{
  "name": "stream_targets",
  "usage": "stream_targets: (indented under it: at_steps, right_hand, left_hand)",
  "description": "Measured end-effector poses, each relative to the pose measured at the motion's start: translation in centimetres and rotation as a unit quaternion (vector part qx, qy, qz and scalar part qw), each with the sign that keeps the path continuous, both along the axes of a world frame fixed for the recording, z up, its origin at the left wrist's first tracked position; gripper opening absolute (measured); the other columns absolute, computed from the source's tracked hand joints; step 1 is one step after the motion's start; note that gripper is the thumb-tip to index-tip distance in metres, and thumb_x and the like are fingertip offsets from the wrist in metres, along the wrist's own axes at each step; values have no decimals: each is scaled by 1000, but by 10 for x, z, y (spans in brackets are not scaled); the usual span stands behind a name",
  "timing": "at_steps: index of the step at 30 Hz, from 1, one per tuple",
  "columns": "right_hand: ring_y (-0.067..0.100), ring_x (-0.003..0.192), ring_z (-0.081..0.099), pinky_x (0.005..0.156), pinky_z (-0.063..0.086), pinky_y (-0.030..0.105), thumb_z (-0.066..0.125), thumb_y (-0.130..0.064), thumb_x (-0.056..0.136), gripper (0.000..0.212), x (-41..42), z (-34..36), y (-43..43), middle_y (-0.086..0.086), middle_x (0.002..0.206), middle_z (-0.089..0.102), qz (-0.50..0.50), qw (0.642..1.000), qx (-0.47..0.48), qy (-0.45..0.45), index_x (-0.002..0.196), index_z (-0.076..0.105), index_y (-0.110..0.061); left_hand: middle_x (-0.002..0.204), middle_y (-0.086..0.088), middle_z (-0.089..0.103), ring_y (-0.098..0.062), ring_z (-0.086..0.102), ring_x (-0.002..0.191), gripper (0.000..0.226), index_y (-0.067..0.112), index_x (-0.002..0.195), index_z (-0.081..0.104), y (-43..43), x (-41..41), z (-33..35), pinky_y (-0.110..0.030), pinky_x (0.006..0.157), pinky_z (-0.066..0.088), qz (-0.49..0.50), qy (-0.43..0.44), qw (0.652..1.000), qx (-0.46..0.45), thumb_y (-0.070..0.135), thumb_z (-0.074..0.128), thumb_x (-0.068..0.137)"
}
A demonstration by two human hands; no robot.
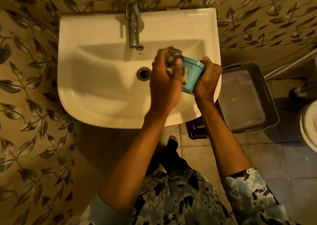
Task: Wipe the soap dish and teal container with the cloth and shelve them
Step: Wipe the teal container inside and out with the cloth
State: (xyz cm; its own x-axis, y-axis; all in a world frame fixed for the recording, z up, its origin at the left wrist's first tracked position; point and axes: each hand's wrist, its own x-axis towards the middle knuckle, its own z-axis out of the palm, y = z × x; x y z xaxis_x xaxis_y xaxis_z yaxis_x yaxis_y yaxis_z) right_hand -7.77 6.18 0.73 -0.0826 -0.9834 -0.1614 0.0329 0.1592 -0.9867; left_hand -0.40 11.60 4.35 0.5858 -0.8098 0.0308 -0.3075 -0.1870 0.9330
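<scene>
Over the right part of the white sink (pixel 96 73) I hold a teal container (pixel 192 75), tilted on its side. My right hand (pixel 208 80) grips it from the right. My left hand (pixel 165 82) is closed around a bunched, patterned cloth (pixel 173 56) and presses it against the container's left side. The hand is slightly blurred. No soap dish is visible.
A metal tap (pixel 133 22) rises at the back of the sink, and the drain (pixel 143 74) lies just left of my hands. A dark plastic basket (pixel 247 97) stands on the floor to the right. A white rounded object (pixel 308 121) shows at the right edge. Leaf-patterned tiles cover the walls.
</scene>
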Motion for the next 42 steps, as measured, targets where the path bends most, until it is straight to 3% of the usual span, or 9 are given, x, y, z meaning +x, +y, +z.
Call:
stream_targets:
  at_steps: [2, 5, 9, 14, 18, 27, 33, 37, 42]
  right_hand:
    - [-1, 40, 44, 48, 37, 24, 43, -25, 92, 52, 0, -3, 0, -12, 37, 48, 2, 999, -25, 46, 41, 43, -20]
    - [12, 43, 40, 52, 36, 31, 42, -22, 95, 53, 1, -6, 1, -11, 42, 40, 15, 991, -56, 123, 43, 38, -27]
    - [23, 49, 46, 55, 42, 41, 41, -29, 90, 47, 3, -2, 1, -1, 46, 43, -5, 984, -72, 165, 43, 38, -22]
    - [21, 69, 59, 71, 50, 42, 36, -53, 96, 49, -1, -3, -11, -3, 65, 58, -10, 982, 131, 137, 61, 51, -23]
    - [30, 100, 69, 86, 57, 42, 23, -74, 87, 78, -11, 1, -22, 13, 109, 71, 133, 919, 344, -140, 116, 67, -15]
    - [23, 102, 68, 91, 56, 42, 31, -44, 102, 47, -23, -9, -13, 8, 108, 71, 189, 888, 306, -286, 121, 60, -12]
    - [25, 95, 69, 82, 58, 36, 35, -43, 101, 48, -1, 0, -12, 13, 105, 70, 145, 927, 248, -243, 120, 60, -7]
    - [33, 119, 57, 95, 52, 43, 33, -47, 100, 58, -7, 5, -28, 21, 133, 56, 91, 922, 272, -258, 133, 51, -3]
    - [29, 100, 66, 83, 58, 38, 34, -47, 100, 57, -3, 7, -26, 20, 125, 62, 98, 927, 281, -227, 129, 55, -4]
  left_hand:
    - [135, -9, 51, -28, 43, 132, 37, 14, 126, 50, 10, -18, -7, -47, 103, 45, -58, -89, 994, 15, 27, 49, 91]
    - [142, -11, 46, -28, 33, 139, 38, 10, 125, 52, 12, -23, -13, -49, 113, 32, -69, -139, 988, 5, 25, 50, 91]
    - [110, -2, 58, -9, 56, 95, 31, 10, 121, 51, -13, 10, -16, -11, 72, 46, 9, -18, 999, 32, 28, 47, 96]
    - [102, -11, 66, -21, 65, 89, 22, 6, 112, 53, -25, 40, -36, -35, 79, 54, 30, 349, 934, 63, 19, 40, 101]
    - [80, -6, 64, -19, 62, 73, 20, 3, 103, 52, -25, 54, -34, -37, 80, 51, 85, 421, 903, -23, 15, 37, 102]
    - [103, -3, 61, -4, 61, 90, 22, 4, 115, 49, -13, 74, 9, -23, 85, 52, -7, 95, 991, -92, 15, 42, 98]
    - [141, -12, 50, -25, 38, 137, 44, 7, 133, 49, -9, 38, 16, -48, 116, 26, -256, -182, 949, -10, 20, 55, 91]
    - [146, -6, 46, -21, 28, 143, 41, 13, 130, 52, 29, 18, -1, -49, 118, 20, -290, -198, 936, -23, 22, 56, 90]
    - [150, -3, 40, -16, 19, 145, 35, 15, 127, 52, 56, 10, -15, -51, 119, 17, -286, -196, 938, -9, 22, 51, 92]
